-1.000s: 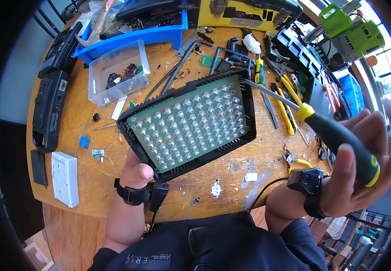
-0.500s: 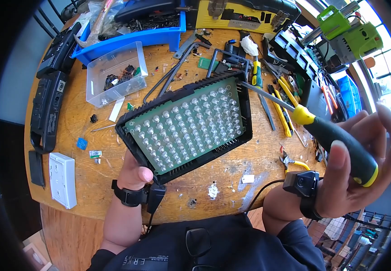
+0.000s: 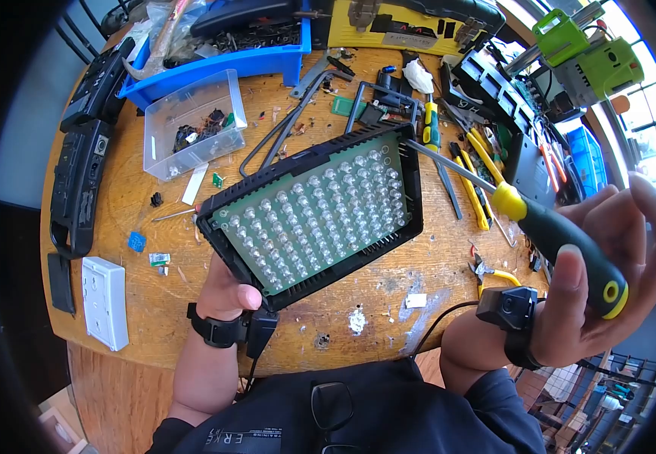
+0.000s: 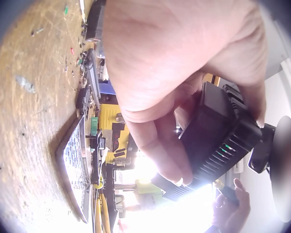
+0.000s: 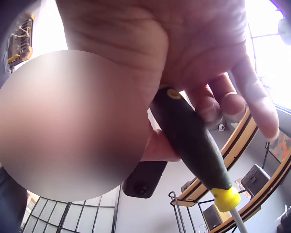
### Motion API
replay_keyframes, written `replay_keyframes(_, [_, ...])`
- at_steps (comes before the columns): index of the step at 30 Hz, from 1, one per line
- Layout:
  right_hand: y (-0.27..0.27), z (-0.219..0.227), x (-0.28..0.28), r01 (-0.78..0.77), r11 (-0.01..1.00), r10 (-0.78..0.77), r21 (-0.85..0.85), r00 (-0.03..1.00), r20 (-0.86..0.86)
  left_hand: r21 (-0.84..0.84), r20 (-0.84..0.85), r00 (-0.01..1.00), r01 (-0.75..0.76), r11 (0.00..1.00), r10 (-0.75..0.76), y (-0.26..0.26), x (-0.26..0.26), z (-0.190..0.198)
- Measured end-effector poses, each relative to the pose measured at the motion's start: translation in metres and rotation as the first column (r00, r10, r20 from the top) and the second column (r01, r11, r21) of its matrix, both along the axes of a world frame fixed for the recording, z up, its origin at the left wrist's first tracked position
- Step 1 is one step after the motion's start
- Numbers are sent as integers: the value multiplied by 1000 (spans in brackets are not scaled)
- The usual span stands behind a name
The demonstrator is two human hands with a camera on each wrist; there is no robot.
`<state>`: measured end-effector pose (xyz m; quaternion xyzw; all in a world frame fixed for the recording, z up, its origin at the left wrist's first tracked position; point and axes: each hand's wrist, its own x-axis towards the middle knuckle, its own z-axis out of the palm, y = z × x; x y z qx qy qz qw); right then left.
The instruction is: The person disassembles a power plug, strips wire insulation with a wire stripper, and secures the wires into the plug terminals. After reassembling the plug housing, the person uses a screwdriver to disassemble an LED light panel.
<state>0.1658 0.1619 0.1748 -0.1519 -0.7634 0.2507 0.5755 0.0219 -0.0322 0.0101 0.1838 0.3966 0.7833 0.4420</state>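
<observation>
My left hand [image 3: 225,291] grips the lower left corner of a black slotted housing [image 3: 297,164], thumb at the front, its other fingers hidden in the head view. Inside the housing sits a green circuit board [image 3: 320,219] covered with rows of clear LEDs, tilted up towards me. In the left wrist view curled fingers [image 4: 167,160] hold the housing's ribbed back [image 4: 211,131]. A screwdriver [image 3: 570,234] with a dark green and yellow handle lies in my right hand [image 3: 646,265], between thumb and fingers. Its shaft points at the housing's upper right corner, where the tip overlaps the rim.
Behind the housing stand a clear bin [image 3: 191,144] of scraps, a blue tray [image 3: 214,76] and a yellow toolbox [image 3: 419,38]. Cutters [image 3: 487,268], utility knives [image 3: 473,189] and pliers lie on the right. A white plastic box [image 3: 105,303] is at the left edge.
The head view shifts slightly. The screwdriver's handle end dips a little in my right hand, while its shaft stays at the housing's upper right corner. My left hand keeps its grip.
</observation>
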Motion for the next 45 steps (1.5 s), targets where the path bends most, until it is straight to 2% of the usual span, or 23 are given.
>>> replay_keyframes(1, [3, 3, 5, 1, 1000, -1, 0, 1000, 0, 0, 0, 1000, 1, 1000, -1, 0, 0, 1])
replay_keyframes(3, [6, 9, 17, -14, 988, -31, 156, 960, 279, -11, 15, 1000, 24, 1000, -24, 1, 0, 4])
replay_keyframes(6, [7, 8, 27, 30, 998, -46, 61, 955, 294, -9, -2, 1000, 16, 1000, -16, 1, 0, 2])
replay_keyframes(7, [6, 7, 26, 30, 998, -47, 61, 955, 294, -9, -2, 1000, 17, 1000, -17, 1, 0, 3])
replay_keyframes(9, [4, 5, 22, 181, 979, -201, 96, 936, 288, -36, 6, 1000, 6, 999, -6, 2, 0, 6])
replay_keyframes(10, [7, 5, 22, 177, 973, -215, 150, 930, 298, -36, 6, 1000, 6, 999, -6, 2, 0, 5])
replay_keyframes(13, [-3, 11, 16, 192, 970, -237, 152, 893, 384, -11, 2, 1000, 1, 1000, -1, 3, 0, 4])
replay_keyframes(14, [0, 1, -1, 80, 997, -80, -18, 997, -13, -8, 7, 1000, -6, 1000, 6, 3, 0, 4])
replay_keyframes(15, [0, 2, 1, 79, 997, -79, -18, 997, -13, -4, 12, 1000, -14, 1000, 14, 3, 0, 4])
replay_keyframes(20, [2, 15, 22, -93, 993, 62, 69, 930, 361, -14, 4, 1000, 17, 1000, -17, 2, 0, 3])
replay_keyframes(21, [1, 14, 22, -92, 993, 61, 69, 930, 361, -8, 3, 1000, 9, 1000, -9, 2, 0, 3])
replay_keyframes(27, [-3, 4, 9, 165, 979, -193, 121, 940, 280, 14, 11, 1000, 11, 1000, -11, 4, -1, 2])
replay_keyframes(28, [-3, 4, 9, 166, 979, -194, 122, 940, 280, 14, 10, 1000, 11, 1000, -11, 3, -1, 3])
replay_keyframes(31, [1, 6, 12, -60, 997, 52, 41, 982, 182, 9, -5, 1000, 6, 1000, -6, 3, 0, 3])
replay_keyframes(35, [5, 8, 24, -20, 1000, 18, 5, 962, 274, 24, -3, 1000, 18, 1000, -18, 4, -1, 0])
replay_keyframes(38, [3, 5, 15, 231, 962, -262, 146, 930, 256, 32, -4, 1000, 15, 999, -15, 5, -1, 0])
replay_keyframes(39, [3, 2, 12, 231, 962, -262, 146, 930, 256, 35, -4, 1000, 15, 999, -14, 5, -1, 0])
replay_keyframes(41, [5, -2, 8, 6, 989, -30, 150, 987, 159, 29, -4, 1000, 6, 1000, -6, 4, -1, 1])
replay_keyframes(43, [6, 1, 11, 14, 984, -50, 176, 978, 203, 24, -5, 1000, -2, 1000, 2, 3, -1, 1])
replay_keyframes(45, [4, 5, 16, -33, 994, 5, 108, 968, 252, 12, -11, 1000, 9, 1000, -9, 3, -1, 0])
